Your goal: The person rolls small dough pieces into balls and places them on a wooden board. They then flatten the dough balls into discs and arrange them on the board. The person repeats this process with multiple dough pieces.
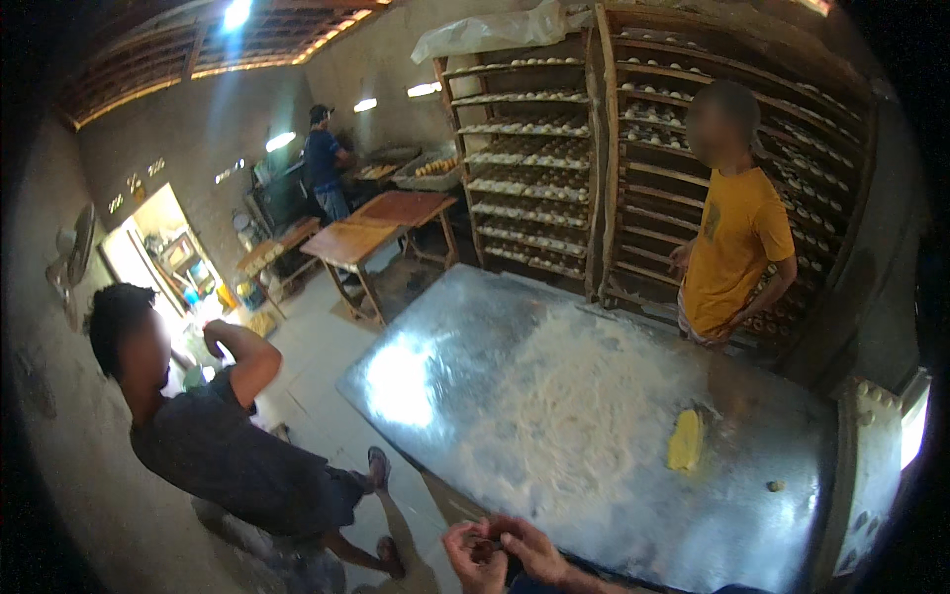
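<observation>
Nearest are the left hand point(471, 556) and the right hand point(536, 552), close together beside the near edge of the table point(473, 297), at its seven o'clock. Their fingers are curled; whether they are clamped on some small thing, one cannot tell, as the palms are in shadow.

The flour point(574, 401) lies loose over the middle of the table, just ahead of the hands. A wide sweep of the arm could, in one's judgement, push it over the near edge. At three o'clock, the yellow slab point(684, 442) looks soft, so a careless touch would probably smear it. Between three and four, the small lump point(775, 486) might roll off if it is bumped.

For moving, at nine o'clock a co-worker in dark clothes point(233, 450) stands on the floor point(302, 381), one foot near the table's left edge; a step back there could meet a body. Room seems widest over the flour. At one o'clock, a co-worker in orange point(744, 252) stands at the far edge before the right rack point(648, 178), so the room there is narrow.
</observation>
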Demonstrator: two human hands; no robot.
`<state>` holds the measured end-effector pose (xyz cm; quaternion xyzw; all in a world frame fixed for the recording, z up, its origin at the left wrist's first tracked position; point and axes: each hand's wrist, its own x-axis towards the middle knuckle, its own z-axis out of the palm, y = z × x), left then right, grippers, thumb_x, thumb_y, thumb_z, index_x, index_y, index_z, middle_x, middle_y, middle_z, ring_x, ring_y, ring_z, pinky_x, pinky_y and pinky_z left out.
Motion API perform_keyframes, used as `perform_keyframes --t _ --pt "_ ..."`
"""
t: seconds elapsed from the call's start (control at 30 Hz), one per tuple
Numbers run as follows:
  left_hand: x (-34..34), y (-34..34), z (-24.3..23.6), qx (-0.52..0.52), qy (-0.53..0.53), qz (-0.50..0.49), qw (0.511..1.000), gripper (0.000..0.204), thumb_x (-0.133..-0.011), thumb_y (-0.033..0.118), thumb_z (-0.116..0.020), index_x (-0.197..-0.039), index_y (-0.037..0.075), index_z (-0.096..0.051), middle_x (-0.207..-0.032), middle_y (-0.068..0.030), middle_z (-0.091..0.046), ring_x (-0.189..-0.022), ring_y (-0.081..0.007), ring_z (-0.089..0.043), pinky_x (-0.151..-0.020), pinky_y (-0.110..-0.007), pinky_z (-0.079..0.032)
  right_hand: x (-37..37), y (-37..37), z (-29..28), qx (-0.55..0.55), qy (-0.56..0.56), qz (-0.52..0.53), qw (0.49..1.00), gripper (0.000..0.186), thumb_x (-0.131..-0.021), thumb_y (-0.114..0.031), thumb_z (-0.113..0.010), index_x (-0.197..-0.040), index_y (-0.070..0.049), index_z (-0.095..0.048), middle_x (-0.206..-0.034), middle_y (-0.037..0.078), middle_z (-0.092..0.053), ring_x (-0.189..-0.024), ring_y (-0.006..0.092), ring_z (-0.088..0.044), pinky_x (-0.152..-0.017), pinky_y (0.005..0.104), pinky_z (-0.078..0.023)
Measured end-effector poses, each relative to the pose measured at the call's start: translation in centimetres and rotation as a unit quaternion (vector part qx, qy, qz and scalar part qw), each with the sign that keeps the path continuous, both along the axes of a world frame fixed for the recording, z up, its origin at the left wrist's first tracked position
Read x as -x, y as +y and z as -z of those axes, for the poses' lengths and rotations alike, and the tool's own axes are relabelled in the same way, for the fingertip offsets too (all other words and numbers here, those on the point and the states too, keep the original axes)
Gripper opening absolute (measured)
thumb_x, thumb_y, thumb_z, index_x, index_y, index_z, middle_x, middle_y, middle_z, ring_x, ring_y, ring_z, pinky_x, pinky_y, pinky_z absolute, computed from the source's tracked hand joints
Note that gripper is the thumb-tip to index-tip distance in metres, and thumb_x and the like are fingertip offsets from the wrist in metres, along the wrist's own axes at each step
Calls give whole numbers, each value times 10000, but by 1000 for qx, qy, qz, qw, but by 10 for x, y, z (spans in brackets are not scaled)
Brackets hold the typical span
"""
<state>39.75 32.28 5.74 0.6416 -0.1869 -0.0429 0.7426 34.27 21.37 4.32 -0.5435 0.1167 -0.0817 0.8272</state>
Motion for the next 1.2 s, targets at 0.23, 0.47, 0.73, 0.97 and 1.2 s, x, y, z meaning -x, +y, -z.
perform_keyframes --t 0.23,0.47,0.73,0.97,1.2 --pt "-145 -13 -17 81 119 137 980 622 -839 -121 -657 -1392 56 -435 -1264 -112 -540 -1114 -264 -605 -970 -407 -542 -117 -6 -38 105 -76 100 986 480 -1053 -244 -629 -1468 -15 -551 -1340 147 -627 -1213 229 -592 -1061 365 -452" --pt "-227 -41 -24 95 276 218 931 619 -827 -129 -625 -1391 53 -449 -1305 -122 -523 -1213 -295 -586 -1037 -449 -505 -199 -19 -41 113 110 331 930 204 -1020 -142 -641 -1116 18 -722 -856 73 -704 -825 161 -664 -749 295 -540" --pt "-327 -68 31 2 78 406 910 393 -931 6 -637 -1308 28 -530 -1352 -175 -547 -1260 -293 -582 -1074 -460 -463 -171 -56 -89 179 132 489 843 355 -1084 -272 -520 -1011 21 -706 -842 68 -679 -766 148 -608 -722 308 -508" --pt "-472 -53 22 -159 8 302 940 174 -910 26 -625 -1084 23 -642 -1035 -108 -661 -1107 -267 -648 -932 -384 -518 -83 -42 -71 217 220 685 660 428 -1042 -376 -599 -1197 3 -723 -987 100 -701 -906 184 -647 -765 323 -524" --pt "-587 -41 68 -237 -279 101 925 219 -836 120 -640 -1041 42 -648 -1000 -134 -642 -951 -359 -598 -902 -487 -442 -67 -17 -72 311 365 764 432 338 -1019 -309 -649 -1137 -4 -736 -888 78 -697 -781 207 -630 -715 347 -527"
